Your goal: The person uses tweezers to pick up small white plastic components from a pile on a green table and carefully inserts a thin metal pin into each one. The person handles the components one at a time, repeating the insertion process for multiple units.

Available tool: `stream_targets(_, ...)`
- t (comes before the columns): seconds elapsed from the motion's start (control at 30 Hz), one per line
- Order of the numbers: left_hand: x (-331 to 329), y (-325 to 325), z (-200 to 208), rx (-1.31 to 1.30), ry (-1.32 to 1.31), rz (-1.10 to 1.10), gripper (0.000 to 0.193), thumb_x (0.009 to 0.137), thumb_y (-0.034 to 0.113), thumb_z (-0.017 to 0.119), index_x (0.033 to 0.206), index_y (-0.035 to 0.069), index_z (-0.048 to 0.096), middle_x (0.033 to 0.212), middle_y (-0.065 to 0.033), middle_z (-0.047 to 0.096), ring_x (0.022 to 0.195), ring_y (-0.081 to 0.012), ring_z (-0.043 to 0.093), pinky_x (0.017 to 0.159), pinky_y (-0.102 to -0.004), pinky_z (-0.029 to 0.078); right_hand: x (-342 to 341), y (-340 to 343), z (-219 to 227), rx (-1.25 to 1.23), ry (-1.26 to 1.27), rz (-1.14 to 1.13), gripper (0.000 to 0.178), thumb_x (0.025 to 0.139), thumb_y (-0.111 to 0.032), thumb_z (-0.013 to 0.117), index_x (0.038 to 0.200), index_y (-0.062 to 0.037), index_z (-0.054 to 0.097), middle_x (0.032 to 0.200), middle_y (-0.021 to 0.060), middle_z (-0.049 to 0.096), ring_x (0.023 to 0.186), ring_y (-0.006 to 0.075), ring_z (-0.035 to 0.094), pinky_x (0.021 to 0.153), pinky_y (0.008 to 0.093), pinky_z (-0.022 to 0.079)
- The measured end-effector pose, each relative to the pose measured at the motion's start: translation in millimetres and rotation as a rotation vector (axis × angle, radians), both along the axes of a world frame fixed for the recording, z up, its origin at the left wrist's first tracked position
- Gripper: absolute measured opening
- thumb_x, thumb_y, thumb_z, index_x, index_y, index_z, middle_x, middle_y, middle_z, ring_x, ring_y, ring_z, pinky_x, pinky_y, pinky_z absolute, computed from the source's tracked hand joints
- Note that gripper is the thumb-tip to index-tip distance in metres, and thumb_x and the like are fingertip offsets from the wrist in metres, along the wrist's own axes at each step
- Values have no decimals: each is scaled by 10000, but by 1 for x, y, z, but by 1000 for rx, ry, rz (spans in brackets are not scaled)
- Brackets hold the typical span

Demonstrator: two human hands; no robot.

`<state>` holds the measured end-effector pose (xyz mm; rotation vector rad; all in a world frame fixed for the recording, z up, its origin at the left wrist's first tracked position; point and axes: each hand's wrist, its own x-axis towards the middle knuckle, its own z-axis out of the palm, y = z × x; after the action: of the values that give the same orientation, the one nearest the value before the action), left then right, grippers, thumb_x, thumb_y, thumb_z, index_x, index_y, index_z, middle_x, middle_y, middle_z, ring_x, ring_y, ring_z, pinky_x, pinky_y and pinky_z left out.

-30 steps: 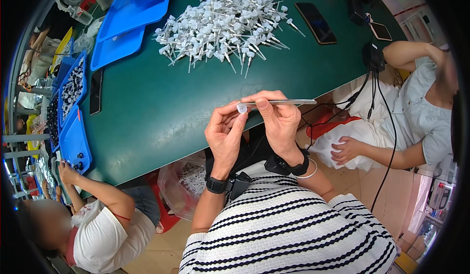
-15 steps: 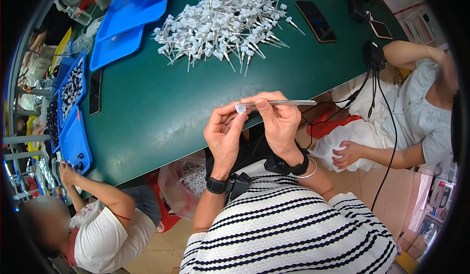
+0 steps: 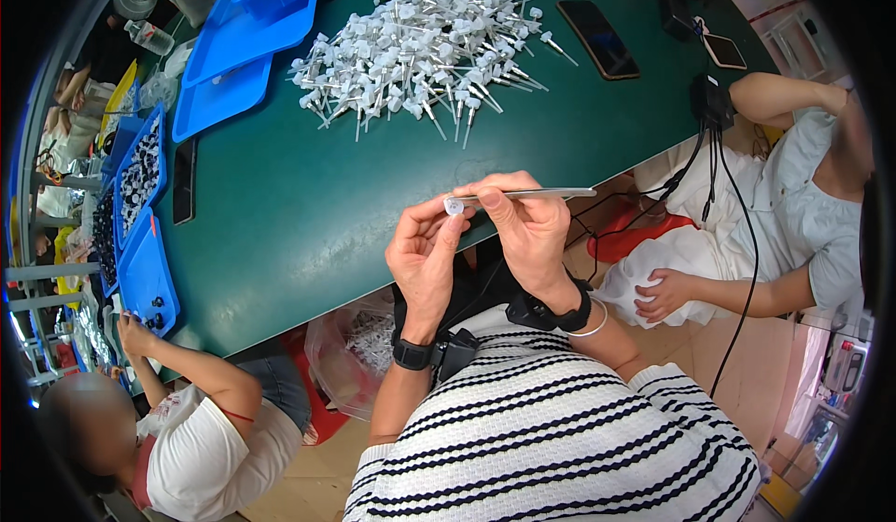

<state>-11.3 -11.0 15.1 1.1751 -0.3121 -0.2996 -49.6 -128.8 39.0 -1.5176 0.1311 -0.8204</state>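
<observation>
Between the thumb and fingers of my left hand (image 3: 420,265) is a small round white plastic part (image 3: 454,207), its face turned up toward me. My right hand (image 3: 532,242) is closed on slim metal tweezers (image 3: 565,193), which lie almost level with their back end sticking out to the right. Their tip meets the white part or is just beside it; my fingers partly hide the contact. Both hands are held close together above the table's near edge. Farther off lies a large heap of white plastic pieces with thin metal stems (image 3: 420,51).
Blue trays (image 3: 219,107) stand at the far left, some holding small dark parts. Phones (image 3: 597,39) lie on the green table (image 3: 308,214). A clear bag (image 3: 341,359) of white bits hangs below the edge. One person (image 3: 205,410) sits left, another (image 3: 765,214) right, near black cables.
Both hands stay in the same hold, with only a slight shift in the picture. The white part has turned a little. The left person's hand has moved slightly by the blue tray.
</observation>
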Motion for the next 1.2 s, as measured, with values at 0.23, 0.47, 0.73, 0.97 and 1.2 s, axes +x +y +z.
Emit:
stream_targets(0.23,-1,-2,1,29,-24,14,205,918,9,610,1112,-46,570,1087,-141,654,970,-198,665,817,-291,552,0,-1,1,-15,3,-9,133,927,-100,627,911,19,685,829,65,708,698,128,674,625,244,532)
stream_targets(0.47,0,3,4,73,-29,6,233,904,-21,621,1129,-60,572,1108,-152,645,996,-195,658,882,-290,538,-1,-2,12,-122,50,2,124,909,-99,646,875,14,687,805,66,700,659,143,669,578,256,518)
stream_targets(0.73,1,5,4,138,-141,106,235,888,-42,631,1117,-55,582,1116,-147,643,1013,-172,637,896,-290,530,5,0,15,-455,11,-31,77,868,-78,673,855,-2,673,807,70,686,657,174,660,558,285,504)
stream_targets(0.97,-1,1,4,106,-151,192,237,870,-46,648,1098,-57,585,1130,-168,642,1005,-193,646,893,-306,538,2,12,8,110,-31,31,175,945,-135,612,947,38,636,884,88,708,755,121,676,656,240,544)
stream_targets(1.2,-2,0,-3,251,-383,295,222,839,-55,665,1054,-36,613,1091,-155,670,933,-189,677,811,-297,563,4,12,8,86,-12,34,224,967,-171,589,967,48,632,890,85,713,766,91,666,655,217,531)
